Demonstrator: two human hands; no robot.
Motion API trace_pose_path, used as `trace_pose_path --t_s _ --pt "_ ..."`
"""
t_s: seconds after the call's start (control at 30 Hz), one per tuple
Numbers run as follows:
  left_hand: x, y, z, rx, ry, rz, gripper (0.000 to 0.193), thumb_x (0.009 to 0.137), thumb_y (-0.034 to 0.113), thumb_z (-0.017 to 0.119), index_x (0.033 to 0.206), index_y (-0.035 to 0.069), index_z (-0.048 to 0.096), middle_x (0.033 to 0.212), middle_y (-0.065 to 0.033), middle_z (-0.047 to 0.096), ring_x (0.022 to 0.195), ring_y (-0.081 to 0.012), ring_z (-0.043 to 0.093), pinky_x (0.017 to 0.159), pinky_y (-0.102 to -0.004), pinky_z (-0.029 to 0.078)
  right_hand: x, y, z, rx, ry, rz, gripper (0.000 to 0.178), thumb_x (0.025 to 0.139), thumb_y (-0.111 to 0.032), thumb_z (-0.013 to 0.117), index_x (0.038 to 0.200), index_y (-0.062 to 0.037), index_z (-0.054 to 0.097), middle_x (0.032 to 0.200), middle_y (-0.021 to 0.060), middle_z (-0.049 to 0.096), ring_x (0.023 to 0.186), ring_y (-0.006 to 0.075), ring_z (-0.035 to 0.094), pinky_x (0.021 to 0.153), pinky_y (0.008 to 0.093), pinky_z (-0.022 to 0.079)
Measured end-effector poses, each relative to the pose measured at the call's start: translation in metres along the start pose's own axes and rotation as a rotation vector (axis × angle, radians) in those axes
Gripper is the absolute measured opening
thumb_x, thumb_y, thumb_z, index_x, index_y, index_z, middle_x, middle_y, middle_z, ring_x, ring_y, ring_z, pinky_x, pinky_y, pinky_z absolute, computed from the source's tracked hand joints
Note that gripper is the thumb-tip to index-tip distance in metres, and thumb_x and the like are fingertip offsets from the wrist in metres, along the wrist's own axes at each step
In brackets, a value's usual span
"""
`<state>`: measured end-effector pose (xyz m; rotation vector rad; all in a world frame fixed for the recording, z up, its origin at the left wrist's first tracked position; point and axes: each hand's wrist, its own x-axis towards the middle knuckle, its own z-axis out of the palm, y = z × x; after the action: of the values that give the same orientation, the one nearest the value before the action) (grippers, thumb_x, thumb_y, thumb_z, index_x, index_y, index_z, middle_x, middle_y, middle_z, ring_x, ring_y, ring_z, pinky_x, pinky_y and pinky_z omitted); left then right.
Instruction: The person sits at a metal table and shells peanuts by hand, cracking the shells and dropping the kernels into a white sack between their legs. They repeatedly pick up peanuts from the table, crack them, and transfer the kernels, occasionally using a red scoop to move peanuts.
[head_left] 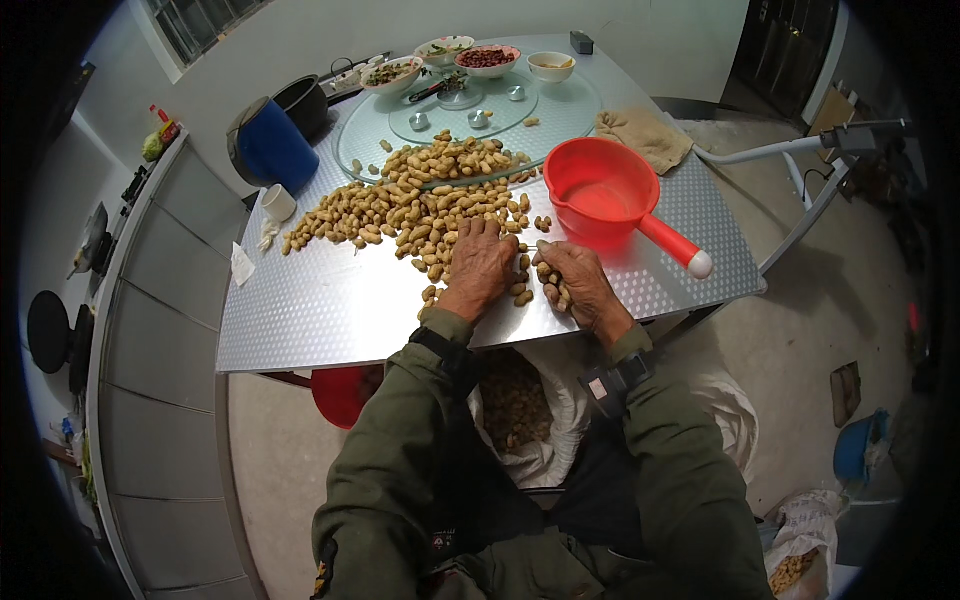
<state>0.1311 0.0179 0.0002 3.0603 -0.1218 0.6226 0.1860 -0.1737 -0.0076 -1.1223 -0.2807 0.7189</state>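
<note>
A heap of unshelled peanuts (385, 212) spreads over the patterned metal table (300, 325) and partly over the edge of the glass turntable (365, 125). My left hand (482, 268) lies over the near side of the heap, fingers stretched forward among the peanuts. Just right of it, my right hand (578, 280) is curled around several peanuts, some showing under its fingers. Beyond the right hand stands a red plastic dipper (603, 205), its handle pointing to the near right. Below the table edge, between my legs, a white sack (570, 425) gapes with brownish contents inside.
Bowls of food (488, 60) stand at the far side. A blue container (275, 145) and a white cup (278, 204) are at the left, a brown cloth (645, 138) at the right. Beneath the table sits a red basin (335, 395). Another sack of peanuts (808, 520) is lower right.
</note>
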Motion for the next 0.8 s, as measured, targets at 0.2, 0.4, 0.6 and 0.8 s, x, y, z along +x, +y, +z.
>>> trace_pose_path --t_s 0.2,0.4,0.6,0.8 --pt "-0.005 0.009 -0.013 -0.301 0.348 -0.123 0.007 0.091 0.004 0.071 0.098 0.004 0.069 0.089 -0.0156 0.066 0.088 -0.0366 0.062 0.08 -0.046 0.049 -0.001 -0.003 0.0 -0.048 -0.058 0.037 0.037 0.107 -0.034 0.064 0.102 0.0019 0.068 0.076 0.0013 0.061 0.049 0.0053 0.057 0.035 0.0188 0.041" --pt "-0.016 0.051 -0.016 -0.615 0.384 0.009 0.015 0.089 -0.001 0.072 0.102 0.002 0.066 0.092 -0.0146 0.067 0.09 -0.0343 0.066 0.077 -0.044 0.052 0.0 -0.002 -0.01 0.048 -0.068 0.017 0.032 0.108 -0.033 0.063 0.097 -0.0031 0.068 0.078 0.0023 0.066 0.051 0.0075 0.061 0.036 0.0186 0.045" --pt "-0.071 0.001 -0.023 -0.77 0.473 -0.23 0.024 0.096 -0.008 0.066 0.118 0.001 0.069 0.111 -0.0111 0.074 0.103 -0.0199 0.071 0.083 -0.0349 0.06 0.001 0.003 -0.008 0.088 -0.087 -0.033 0.019 0.102 -0.022 0.072 0.097 -0.0041 0.067 0.07 -0.0012 0.061 0.052 0.006 0.061 0.036 0.0183 0.044" --pt "-0.116 -0.031 -0.037 -0.502 0.335 -0.35 0.022 0.088 0.001 0.074 0.11 0.002 0.072 0.105 -0.0165 0.072 0.1 -0.0352 0.068 0.086 -0.045 0.055 0.001 0.001 -0.001 0.061 0.009 -0.011 0.021 0.1 -0.023 0.074 0.096 -0.0042 0.065 0.068 -0.0018 0.059 0.052 0.0045 0.057 0.034 0.0182 0.041"
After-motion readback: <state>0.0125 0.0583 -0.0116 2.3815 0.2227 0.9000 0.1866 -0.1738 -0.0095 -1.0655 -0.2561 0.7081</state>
